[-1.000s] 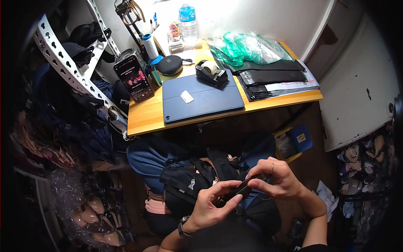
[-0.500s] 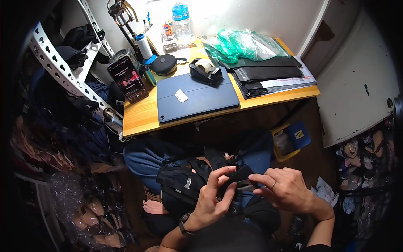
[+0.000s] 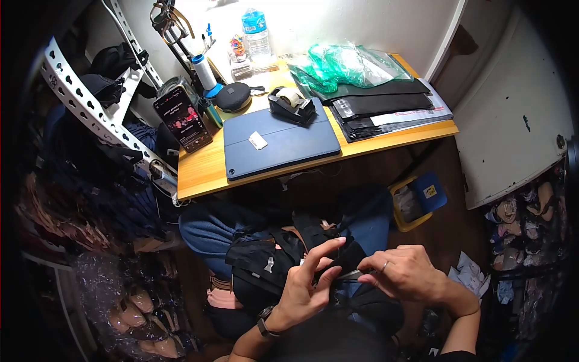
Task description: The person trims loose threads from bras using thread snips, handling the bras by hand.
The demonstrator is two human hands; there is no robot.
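My left hand [image 3: 309, 283] is in front of my lap, its index finger raised and its thumb apart from it. A piece of black fabric [image 3: 348, 256] sits at its fingers, seemingly held by the fingers behind. My right hand [image 3: 407, 273], with a ring on one finger, is closed in a pinch at the fabric's right side. A thin, pale, pointed piece [image 3: 350, 275] sticks out leftward from that pinch toward my left thumb; its kind is unclear. More black garments [image 3: 256, 259], one with a small whitish tag [image 3: 269, 264], lie across my lap.
A wooden desk [image 3: 202, 175] ahead bears a blue tablet case [image 3: 280, 148], a tape dispenser [image 3: 294, 108], a propped phone [image 3: 184, 120], a bottle [image 3: 257, 39] and black mailer bags [image 3: 380, 105]. A yellow-and-blue bin [image 3: 413, 202] stands right; plastic-wrapped goods [image 3: 132, 314] lie left.
My left index finger has lifted and spread a little from the thumb. My right fingers have curled in closer around the pale piece, which shows thinner. The view has shifted slightly.
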